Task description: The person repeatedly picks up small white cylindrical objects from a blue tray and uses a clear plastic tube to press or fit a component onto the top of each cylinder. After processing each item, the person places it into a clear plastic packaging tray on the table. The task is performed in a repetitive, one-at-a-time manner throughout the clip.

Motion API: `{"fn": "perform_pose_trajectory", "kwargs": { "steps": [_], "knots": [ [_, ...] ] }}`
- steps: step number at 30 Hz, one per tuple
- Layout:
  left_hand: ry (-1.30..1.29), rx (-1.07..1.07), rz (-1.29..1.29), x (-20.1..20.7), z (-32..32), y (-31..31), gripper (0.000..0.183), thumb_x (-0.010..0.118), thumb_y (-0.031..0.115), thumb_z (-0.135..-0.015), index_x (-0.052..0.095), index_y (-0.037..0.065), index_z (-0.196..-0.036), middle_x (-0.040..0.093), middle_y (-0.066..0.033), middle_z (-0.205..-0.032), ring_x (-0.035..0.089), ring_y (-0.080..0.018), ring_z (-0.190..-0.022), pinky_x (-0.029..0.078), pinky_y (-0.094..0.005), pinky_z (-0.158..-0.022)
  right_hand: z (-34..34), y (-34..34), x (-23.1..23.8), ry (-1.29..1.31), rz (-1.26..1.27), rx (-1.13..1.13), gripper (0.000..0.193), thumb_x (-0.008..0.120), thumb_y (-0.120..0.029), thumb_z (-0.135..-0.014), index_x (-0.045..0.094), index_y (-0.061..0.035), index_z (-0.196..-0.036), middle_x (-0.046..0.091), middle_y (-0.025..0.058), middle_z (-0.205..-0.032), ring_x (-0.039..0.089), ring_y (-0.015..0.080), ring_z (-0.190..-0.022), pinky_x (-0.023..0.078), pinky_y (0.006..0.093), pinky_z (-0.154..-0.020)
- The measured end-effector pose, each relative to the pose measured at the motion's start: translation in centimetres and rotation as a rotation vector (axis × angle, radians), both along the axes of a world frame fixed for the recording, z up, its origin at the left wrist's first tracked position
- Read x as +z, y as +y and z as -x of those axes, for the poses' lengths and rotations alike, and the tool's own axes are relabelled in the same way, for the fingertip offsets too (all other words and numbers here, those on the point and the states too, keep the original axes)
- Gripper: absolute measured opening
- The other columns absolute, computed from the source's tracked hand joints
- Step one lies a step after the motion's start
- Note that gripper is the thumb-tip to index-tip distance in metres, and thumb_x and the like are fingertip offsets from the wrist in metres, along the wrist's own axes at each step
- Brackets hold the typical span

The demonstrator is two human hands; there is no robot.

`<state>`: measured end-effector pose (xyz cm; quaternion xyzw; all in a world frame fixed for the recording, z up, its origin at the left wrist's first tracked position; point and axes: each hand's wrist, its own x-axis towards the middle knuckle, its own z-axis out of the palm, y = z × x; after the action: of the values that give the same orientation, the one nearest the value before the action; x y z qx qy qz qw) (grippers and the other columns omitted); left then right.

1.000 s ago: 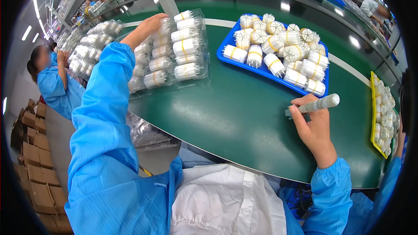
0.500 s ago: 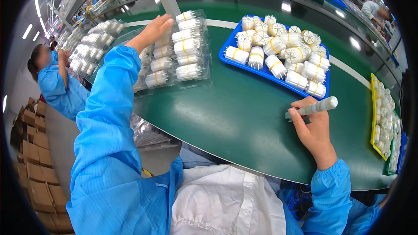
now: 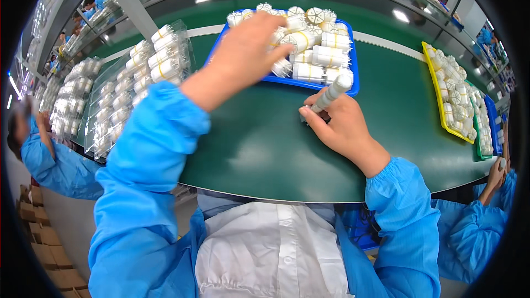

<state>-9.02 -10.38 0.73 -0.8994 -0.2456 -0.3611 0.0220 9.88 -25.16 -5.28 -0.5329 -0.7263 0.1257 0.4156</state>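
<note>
My left hand (image 3: pixel 248 47) reaches over the near left part of a blue tray (image 3: pixel 354 85), thumb and fingers apart beside the parts heaped in it. These are white cylindrical parts (image 3: pixel 332 57) with yellow bands and thin pins at one end; I see no part held in that hand. My right hand (image 3: pixel 345 129) is closed around a thick grey pen-shaped tool (image 3: pixel 331 94), in front of the tray's near edge. Its rounded pale end points up and away; its lower tip is partly hidden by my fingers.
Left of the tray, a clear plastic blister tray (image 3: pixel 179 49) holds rows of the same parts. More filled blister packs (image 3: pixel 74 91) lie farther left, near a co-worker in blue. A yellow tray (image 3: pixel 436 88) and a green tray (image 3: pixel 486 157) of parts stand right on the green table (image 3: pixel 265 154).
My left hand has moved from the blister tray rightward to the blue tray. The view has turned right. My right hand still grips the pen-shaped tool.
</note>
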Motion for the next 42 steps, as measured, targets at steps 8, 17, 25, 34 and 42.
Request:
{"fn": "perform_pose_trajectory", "kwargs": {
  "steps": [8,17,25,34,42],
  "knots": [
    [-0.046,0.071,-0.179,-3.0,-3.4,1.2,0.037,0.078,0.023,-0.081,0.064,0.005,-0.111,0.066,-0.0127,-0.101,0.059,-0.0338,-0.098,0.048,-0.0437,-0.087,-0.7,0.6,0.5,0.062,0.036,-0.042,0.020,0.071,-0.021,-0.088,0.067,-0.0018,-0.089,0.064,0.0132,-0.077,0.063,0.0285,-0.066,0.050,0.0394,-0.061],
    [0.033,-0.202,0.459,-3.6,1.1,-7.4,0.050,0.085,0.020,-0.075,0.064,0.005,-0.117,0.062,-0.0086,-0.099,0.060,-0.0212,-0.082,0.051,-0.0329,-0.072,-0.9,-0.2,2.6,0.349,-0.100,-0.054,0.017,0.073,-0.016,-0.091,0.072,-0.0001,-0.097,0.071,0.0069,-0.079,0.064,0.0122,-0.068,0.050,0.0271,-0.061],
    [-0.107,-0.285,0.523,-5.7,-0.2,-7.4,0.048,0.089,0.017,-0.072,0.064,0.004,-0.112,0.063,-0.0083,-0.099,0.060,-0.0204,-0.083,0.050,-0.0305,-0.069,-0.9,-0.1,2.1,0.259,-0.063,-0.066,0.018,0.074,-0.017,-0.091,0.072,0.0000,-0.097,0.069,0.0074,-0.082,0.063,0.0126,-0.067,0.050,0.0268,-0.059],
    [-0.170,-0.261,0.474,-6.4,-0.4,-7.7,0.054,0.088,0.017,-0.072,0.062,0.003,-0.117,0.064,-0.0089,-0.101,0.060,-0.0220,-0.084,0.051,-0.0310,-0.071,-0.7,0.0,1.9,0.200,-0.020,-0.058,0.018,0.073,-0.016,-0.090,0.071,0.0011,-0.097,0.069,0.0091,-0.084,0.064,0.0148,-0.068,0.052,0.0287,-0.061],
    [-0.216,-0.249,0.535,-6.6,-0.3,-7.9,0.052,0.081,0.010,-0.077,0.057,0.002,-0.122,0.065,-0.0116,-0.110,0.065,-0.0228,-0.099,0.052,-0.0325,-0.086,-0.8,-0.1,2.0,0.395,-0.004,-0.047,0.021,0.072,-0.018,-0.092,0.070,0.0017,-0.098,0.070,0.0078,-0.087,0.065,0.0130,-0.074,0.052,0.0276,-0.066]
  ]
}}
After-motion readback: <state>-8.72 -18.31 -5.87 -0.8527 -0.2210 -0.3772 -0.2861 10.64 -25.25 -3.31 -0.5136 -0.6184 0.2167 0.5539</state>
